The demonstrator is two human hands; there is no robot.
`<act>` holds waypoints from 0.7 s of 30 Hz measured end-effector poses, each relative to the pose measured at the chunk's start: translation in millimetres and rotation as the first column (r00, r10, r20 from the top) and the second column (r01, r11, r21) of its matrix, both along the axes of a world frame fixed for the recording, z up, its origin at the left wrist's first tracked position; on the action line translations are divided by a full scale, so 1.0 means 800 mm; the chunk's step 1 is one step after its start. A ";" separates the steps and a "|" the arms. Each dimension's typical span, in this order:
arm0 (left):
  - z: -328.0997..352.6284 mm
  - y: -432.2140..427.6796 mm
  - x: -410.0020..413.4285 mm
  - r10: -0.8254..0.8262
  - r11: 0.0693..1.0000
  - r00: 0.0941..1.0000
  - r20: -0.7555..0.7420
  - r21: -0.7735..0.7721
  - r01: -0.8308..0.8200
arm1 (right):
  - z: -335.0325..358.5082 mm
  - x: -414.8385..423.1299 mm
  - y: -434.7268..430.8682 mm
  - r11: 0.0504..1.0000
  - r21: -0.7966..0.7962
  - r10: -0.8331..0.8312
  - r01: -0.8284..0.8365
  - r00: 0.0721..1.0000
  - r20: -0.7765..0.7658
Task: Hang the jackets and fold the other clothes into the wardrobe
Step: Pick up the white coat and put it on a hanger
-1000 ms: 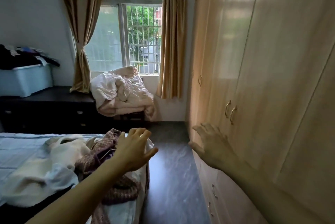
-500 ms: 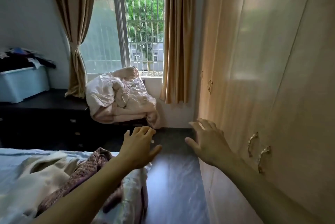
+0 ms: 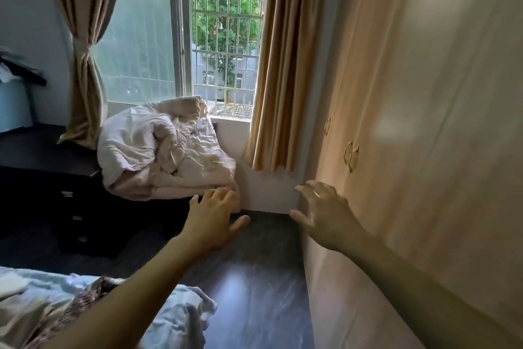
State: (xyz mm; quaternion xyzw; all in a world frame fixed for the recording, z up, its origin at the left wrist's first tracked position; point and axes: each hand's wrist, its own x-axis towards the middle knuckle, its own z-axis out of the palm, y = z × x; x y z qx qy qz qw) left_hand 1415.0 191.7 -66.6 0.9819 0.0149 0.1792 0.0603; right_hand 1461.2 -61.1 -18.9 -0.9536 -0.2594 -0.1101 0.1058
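Observation:
A tall light-wood wardrobe (image 3: 424,122) fills the right side, its doors closed, with a pair of brass handles (image 3: 351,156) at mid height. My right hand (image 3: 325,215) reaches forward beside the wardrobe front, fingers spread and holding nothing. My left hand (image 3: 215,218) stretches out over the dark floor, fingers straight and empty. At the lower left a patterned purplish garment (image 3: 85,297) and a cream garment (image 3: 19,312) lie on the bed (image 3: 181,320), partly hidden by my left forearm.
A crumpled pale duvet (image 3: 164,153) is heaped under the barred window (image 3: 226,37). A dark dresser (image 3: 42,179) stands at the left with a blue bin (image 3: 14,105) on it. Tan curtains (image 3: 285,65) hang either side. A narrow dark floor strip (image 3: 254,292) runs between bed and wardrobe.
The view has moved forward and turned toward the window; the bed clothes slid down and left. Both hands stay extended and empty, with the right one nearer the wardrobe's far end.

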 end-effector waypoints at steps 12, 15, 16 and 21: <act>-0.050 0.079 0.294 0.101 0.991 0.988 -0.115 0.101 -0.089 | -0.071 0.343 0.098 0.992 0.034 0.127 -0.125 0.991 -0.039; -0.047 0.106 0.362 0.177 0.980 0.978 -0.106 0.106 -0.166 | -0.072 0.436 0.133 0.976 0.054 0.213 -0.210 0.976 -0.051; -0.040 0.115 0.383 0.199 0.977 0.974 -0.108 0.104 -0.188 | -0.065 0.467 0.145 0.969 0.066 0.241 -0.238 0.969 -0.049; -0.016 0.175 0.462 0.313 0.946 0.947 -0.072 0.114 -0.304 | -0.035 0.592 0.228 0.925 0.106 0.369 -0.365 0.929 -0.021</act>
